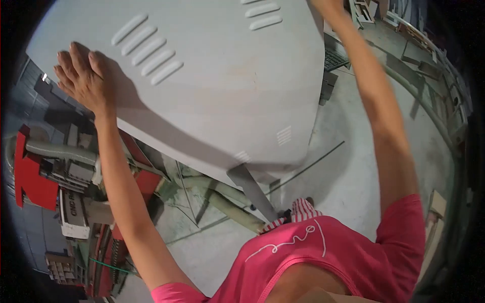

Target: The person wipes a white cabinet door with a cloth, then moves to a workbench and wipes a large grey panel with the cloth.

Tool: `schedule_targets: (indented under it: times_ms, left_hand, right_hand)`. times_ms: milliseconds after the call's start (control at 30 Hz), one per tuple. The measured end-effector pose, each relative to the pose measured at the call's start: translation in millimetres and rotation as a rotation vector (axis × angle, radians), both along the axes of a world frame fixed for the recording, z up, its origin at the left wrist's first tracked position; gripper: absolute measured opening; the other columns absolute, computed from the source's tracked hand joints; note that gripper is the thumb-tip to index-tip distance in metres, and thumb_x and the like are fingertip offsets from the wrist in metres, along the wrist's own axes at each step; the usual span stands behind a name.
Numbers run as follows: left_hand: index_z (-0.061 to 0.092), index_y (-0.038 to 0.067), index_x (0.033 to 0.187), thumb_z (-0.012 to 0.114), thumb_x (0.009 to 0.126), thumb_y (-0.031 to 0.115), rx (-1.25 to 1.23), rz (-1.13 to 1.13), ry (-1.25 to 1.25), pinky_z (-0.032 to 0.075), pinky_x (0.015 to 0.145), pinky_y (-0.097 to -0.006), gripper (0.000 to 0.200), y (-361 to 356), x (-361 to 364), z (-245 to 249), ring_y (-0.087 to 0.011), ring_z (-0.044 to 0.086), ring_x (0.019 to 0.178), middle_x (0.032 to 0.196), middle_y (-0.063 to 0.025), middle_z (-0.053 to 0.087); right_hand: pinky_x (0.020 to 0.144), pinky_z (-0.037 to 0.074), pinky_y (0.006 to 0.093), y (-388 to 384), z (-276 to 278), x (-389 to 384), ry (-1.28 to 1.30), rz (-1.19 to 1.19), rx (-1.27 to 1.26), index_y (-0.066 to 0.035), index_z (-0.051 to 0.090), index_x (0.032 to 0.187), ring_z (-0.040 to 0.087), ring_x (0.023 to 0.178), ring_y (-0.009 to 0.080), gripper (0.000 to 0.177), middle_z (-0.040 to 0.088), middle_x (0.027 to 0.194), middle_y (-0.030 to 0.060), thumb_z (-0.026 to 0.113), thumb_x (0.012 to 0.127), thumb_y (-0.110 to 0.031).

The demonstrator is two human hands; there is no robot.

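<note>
A large light-grey panel (217,96) with rows of raised louvre slots spreads out in front of me and fills the upper middle of the view. On its left margin, beside a row of slots, rests my left hand (85,78), its fingers spread and nothing held in them. My right hand (329,7) reaches to the panel's upper right edge. The top of the view cuts it off, so its fingers are hidden. A dark grey flat bar (252,191) slants between the panel's lower end and my body.
Red machinery (38,174) with a grey flexible hose (63,150) stands at left, near a white box (74,214). A greenish hose (227,207) and a thin rod (313,164) lie low by the floor (336,187). Scrap pieces and a long pipe (411,88) line the right.
</note>
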State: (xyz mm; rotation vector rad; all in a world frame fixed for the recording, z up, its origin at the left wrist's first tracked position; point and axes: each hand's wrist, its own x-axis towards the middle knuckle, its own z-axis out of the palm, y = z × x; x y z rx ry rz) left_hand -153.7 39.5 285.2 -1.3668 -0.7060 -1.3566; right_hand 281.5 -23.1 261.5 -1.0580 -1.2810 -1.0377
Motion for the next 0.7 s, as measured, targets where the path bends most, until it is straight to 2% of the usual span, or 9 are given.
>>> schedule_targets:
  times_ms: [67, 167, 200, 267, 333, 433, 533, 600, 700]
  left_hand:
    - [0.047, 0.025, 0.136, 0.044, 0.093, 0.045, 0.005, -0.018, 0.0, 0.022, 0.108, -0.0536, 0.048, 3, 0, -1, -0.0365, 0.03, 0.135, 0.145, -0.0093, 0.038]
    - [0.046, 0.026, 0.136, 0.041, 0.093, 0.05, 0.032, -0.051, 0.003, 0.021, 0.108, -0.0538, 0.049, 7, -1, -3, -0.0368, 0.031, 0.134, 0.144, -0.0084, 0.039]
    - [0.045, 0.027, 0.137, 0.039, 0.093, 0.052, 0.041, -0.059, 0.019, 0.021, 0.108, -0.0539, 0.05, 8, -2, -3, -0.0369, 0.031, 0.134, 0.144, -0.0079, 0.04]
    - [0.044, 0.028, 0.137, 0.038, 0.093, 0.054, 0.052, -0.068, 0.008, 0.021, 0.108, -0.054, 0.052, 10, -2, -3, -0.0366, 0.031, 0.134, 0.143, -0.0073, 0.041]
    - [0.045, 0.028, 0.136, 0.038, 0.093, 0.053, 0.075, -0.067, 0.024, 0.022, 0.108, -0.0541, 0.051, 11, -3, -2, -0.0361, 0.032, 0.134, 0.143, -0.0074, 0.041]
    - [0.046, 0.024, 0.136, 0.04, 0.095, 0.046, 0.073, -0.053, 0.062, 0.022, 0.107, -0.0515, 0.047, 5, -3, -1, -0.0356, 0.033, 0.133, 0.141, -0.0108, 0.042]
    - [0.045, 0.024, 0.137, 0.043, 0.094, 0.045, 0.089, -0.04, 0.087, 0.022, 0.108, -0.0518, 0.048, 9, -6, -2, -0.0353, 0.032, 0.133, 0.143, -0.0108, 0.04]
    - [0.038, 0.012, 0.141, 0.034, 0.098, 0.032, 0.079, 0.437, -0.029, 0.015, 0.114, -0.0442, 0.048, 6, -3, -5, -0.0278, 0.023, 0.139, 0.148, -0.011, 0.032]
    - [0.034, 0.015, 0.144, 0.033, 0.098, 0.033, -0.006, 0.406, -0.041, 0.012, 0.115, -0.0436, 0.049, 4, -5, -6, -0.0264, 0.019, 0.141, 0.151, -0.0076, 0.026]
  right_hand:
    - [0.08, 0.045, 0.0426, -1, -83, 9, 0.057, -0.178, -0.108, -0.007, 0.052, 0.105, 0.054, 0.096, 0.0359, 0.037, 0.052, 0.102, 0.0149, 0.064, 0.07, 0.0]
    - [0.082, 0.045, 0.0445, -7, -220, -1, 0.339, -0.114, -0.325, -0.006, 0.051, 0.107, 0.051, 0.103, 0.0385, 0.042, 0.051, 0.106, 0.017, 0.068, 0.069, -0.001]
    - [0.083, 0.044, 0.045, -10, -275, -8, 0.25, -0.051, -0.206, -0.003, 0.051, 0.107, 0.051, 0.102, 0.0389, 0.037, 0.051, 0.106, 0.0181, 0.065, 0.073, -0.002]
    - [0.084, 0.042, 0.0447, -12, -367, -27, 0.497, 0.028, -0.43, 0.001, 0.05, 0.104, 0.051, 0.1, 0.0392, 0.027, 0.05, 0.104, 0.0214, 0.06, 0.079, -0.004]
    - [0.086, 0.042, 0.0432, -14, -413, -43, 0.801, 0.093, -0.62, 0.0, 0.05, 0.106, 0.05, 0.102, 0.0379, 0.028, 0.051, 0.106, 0.0205, 0.06, 0.081, -0.005]
    - [0.088, 0.041, 0.0418, 4, -377, -42, 0.796, 0.106, -0.335, 0.0, 0.05, 0.108, 0.05, 0.105, 0.036, 0.03, 0.051, 0.109, 0.0192, 0.06, 0.081, -0.006]
    - [0.089, 0.04, 0.0419, -4, -242, -49, 0.686, 0.144, -0.224, -0.001, 0.05, 0.11, 0.05, 0.105, 0.0356, 0.032, 0.051, 0.11, 0.017, 0.06, 0.08, -0.006]
    - [0.089, 0.04, 0.0424, -3, -176, -49, 0.592, 0.13, -0.23, -0.002, 0.051, 0.11, 0.05, 0.104, 0.0362, 0.033, 0.05, 0.11, 0.0166, 0.06, 0.08, -0.007]
    - [0.089, 0.04, 0.0429, -5, -144, -63, 0.466, 0.124, -0.237, -0.002, 0.051, 0.11, 0.05, 0.103, 0.0365, 0.033, 0.049, 0.109, 0.0165, 0.061, 0.079, -0.007]
